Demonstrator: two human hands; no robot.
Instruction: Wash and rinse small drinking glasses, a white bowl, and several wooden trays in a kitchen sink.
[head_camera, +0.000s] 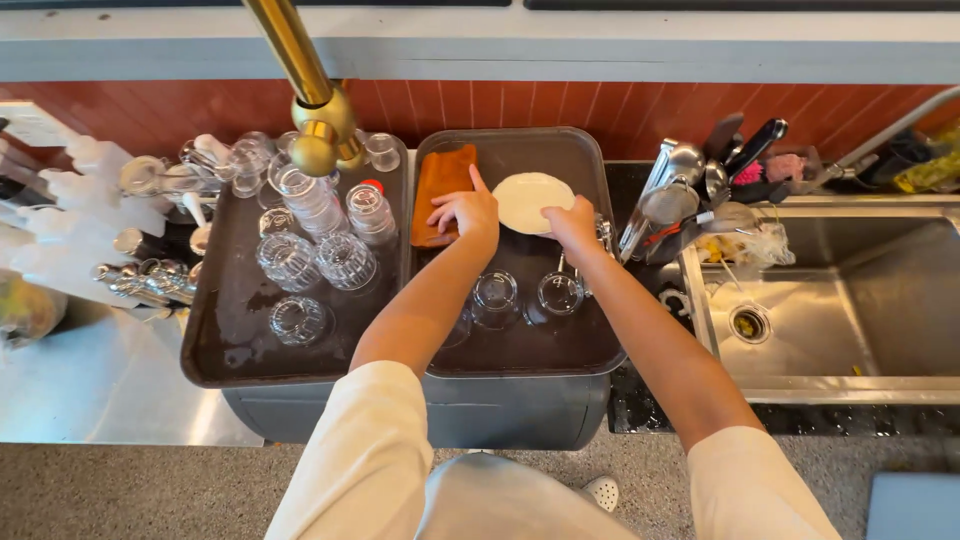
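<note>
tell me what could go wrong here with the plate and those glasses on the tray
The right hand grips only the edge of the white plate, so it might slip onto the upturned glasses under the forearms. The left hand rests by the orange cloth; drawing either arm back could knock a glass. The dark tray looks wet, so things may slide.
</note>
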